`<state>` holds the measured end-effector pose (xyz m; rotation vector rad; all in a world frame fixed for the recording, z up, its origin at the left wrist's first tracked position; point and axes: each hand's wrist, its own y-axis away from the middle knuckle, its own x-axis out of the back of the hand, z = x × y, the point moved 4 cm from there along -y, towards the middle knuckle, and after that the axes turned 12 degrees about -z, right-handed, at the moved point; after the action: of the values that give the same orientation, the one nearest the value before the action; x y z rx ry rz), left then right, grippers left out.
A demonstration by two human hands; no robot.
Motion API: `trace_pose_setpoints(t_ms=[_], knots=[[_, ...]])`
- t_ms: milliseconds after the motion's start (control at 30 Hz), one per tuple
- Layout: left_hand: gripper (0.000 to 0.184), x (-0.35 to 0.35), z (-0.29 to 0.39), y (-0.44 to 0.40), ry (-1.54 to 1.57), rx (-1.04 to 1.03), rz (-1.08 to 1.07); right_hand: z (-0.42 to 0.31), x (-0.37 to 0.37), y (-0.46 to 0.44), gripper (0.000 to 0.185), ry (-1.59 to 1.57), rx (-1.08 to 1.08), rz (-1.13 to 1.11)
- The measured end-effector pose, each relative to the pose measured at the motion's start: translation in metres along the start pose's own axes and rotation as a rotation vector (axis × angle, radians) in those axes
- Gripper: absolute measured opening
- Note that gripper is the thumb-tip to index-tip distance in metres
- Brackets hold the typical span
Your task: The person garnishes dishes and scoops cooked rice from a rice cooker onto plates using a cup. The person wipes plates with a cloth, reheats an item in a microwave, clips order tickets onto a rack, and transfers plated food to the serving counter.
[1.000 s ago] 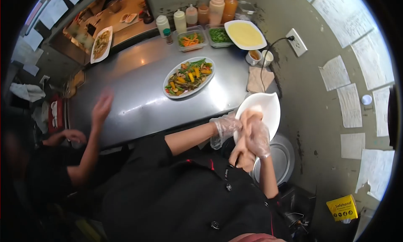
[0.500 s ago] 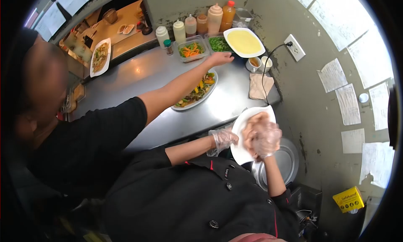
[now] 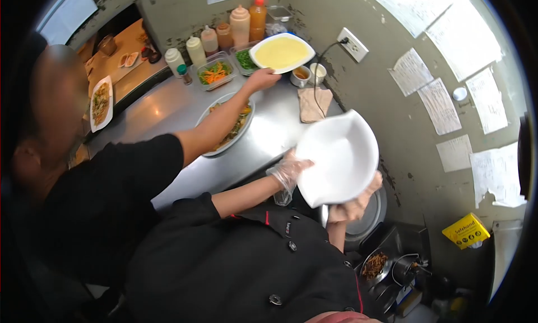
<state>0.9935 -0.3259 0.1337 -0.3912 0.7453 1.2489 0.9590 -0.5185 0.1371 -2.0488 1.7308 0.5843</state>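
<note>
My left hand (image 3: 294,169), in a clear plastic glove, pinches the left edge of a white leaf-shaped dish (image 3: 339,152). The dish is bare and tilted, its inner face turned towards me. Under its lower right edge my right hand (image 3: 339,217) is closed on a pinkish-beige cloth (image 3: 361,200), pressed against the dish's underside. Most of the right hand's fingers are hidden behind the cloth and the dish. Below them is a round metal lid (image 3: 370,216).
A co-worker's hand (image 3: 262,79) reaches across the steel counter (image 3: 269,127) to a square plate of yellow food (image 3: 283,53). A stir-fry platter (image 3: 246,121), vegetable tubs (image 3: 214,72), sauce bottles (image 3: 240,26) and a folded cloth (image 3: 314,105) are there. A cord (image 3: 319,71) hangs from the wall.
The cloth and my right hand have moved from the dish's inner face to beneath its lower right edge. The dish has tilted up. The co-worker's hand now meets the yellow food's plate.
</note>
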Motion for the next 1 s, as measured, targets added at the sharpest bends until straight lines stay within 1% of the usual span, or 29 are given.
trace_pose_setpoints(t_ms=[67, 167, 233, 300, 333, 367, 400, 433, 533, 567, 633, 700, 733, 800, 833, 867, 900, 933, 967, 1000], knots=[[0.053, 0.011, -0.003, -0.012, 0.008, -0.015, 0.009, -0.003, 0.009, 0.013, 0.031, 0.001, 0.034, 0.005], [0.050, 0.012, 0.000, -0.017, -0.153, 0.126, -0.226, -0.015, 0.023, 0.024, 0.031, 0.015, 0.084, -0.017], [0.050, 0.001, -0.007, -0.015, -0.224, 0.247, -0.357, -0.020, 0.032, 0.030, 0.031, 0.031, 0.114, -0.047], [0.051, -0.014, -0.014, -0.006, -0.259, 0.334, -0.379, -0.020, 0.041, 0.033, 0.032, 0.047, 0.161, -0.097], [0.050, -0.024, -0.013, -0.001, -0.168, 0.338, -0.329, -0.007, 0.049, 0.034, 0.032, 0.077, 0.259, -0.134], [0.049, -0.033, -0.007, 0.003, -0.080, 0.335, -0.277, 0.008, 0.057, 0.031, 0.032, 0.130, 0.402, -0.175], [0.048, -0.038, -0.004, 0.004, 0.007, 0.328, -0.223, 0.028, 0.068, 0.030, 0.032, 0.188, 0.588, -0.236], [0.044, -0.029, -0.008, -0.001, 0.044, 0.281, -0.130, 0.029, 0.056, 0.029, 0.032, 0.115, 0.448, -0.185], [0.042, 0.016, -0.016, -0.006, 0.071, 0.235, -0.013, 0.023, 0.016, 0.027, 0.031, -0.061, 0.074, -0.101], [0.042, 0.033, -0.006, -0.003, -0.002, 0.153, 0.023, 0.017, 0.005, 0.026, 0.031, -0.111, -0.043, -0.099], [0.043, 0.101, -0.015, -0.008, -0.194, 0.006, 0.094, 0.002, -0.021, 0.024, 0.031, -0.219, -0.302, -0.128], [0.038, 0.129, -0.005, 0.001, -0.218, 0.057, 0.211, -0.002, -0.035, 0.019, 0.031, -0.235, -0.522, -0.170], [0.036, 0.139, -0.004, 0.005, -0.223, 0.080, 0.273, 0.003, -0.036, 0.012, 0.030, -0.177, -0.593, -0.201], [0.035, 0.159, -0.008, 0.005, -0.252, 0.128, 0.308, 0.036, -0.006, -0.019, 0.029, 0.342, -0.490, -0.293], [0.035, 0.171, -0.013, 0.004, -0.269, 0.154, 0.324, 0.043, -0.032, -0.060, 0.028, 0.704, -0.487, -0.446], [0.038, 0.185, -0.019, 0.000, -0.530, 0.244, 0.312, 0.049, -0.058, -0.100, 0.027, 1.148, -0.437, -0.598], [0.037, 0.190, -0.022, 0.001, -0.608, 0.223, 0.353, 0.056, -0.084, -0.140, 0.026, 1.512, -0.344, -0.713], [0.037, 0.193, -0.025, -0.001, -0.688, 0.200, 0.391, 0.087, -0.072, -0.172, 0.028, 1.563, -0.216, -0.513], [0.038, 0.199, -0.033, -0.002, -0.694, 0.201, 0.433, 0.104, -0.084, -0.183, 0.032, 1.842, -0.181, -0.418], [0.039, 0.206, -0.041, -0.005, -0.697, 0.199, 0.476, 0.122, -0.093, -0.176, 0.034, 1.957, -0.043, -0.427]])
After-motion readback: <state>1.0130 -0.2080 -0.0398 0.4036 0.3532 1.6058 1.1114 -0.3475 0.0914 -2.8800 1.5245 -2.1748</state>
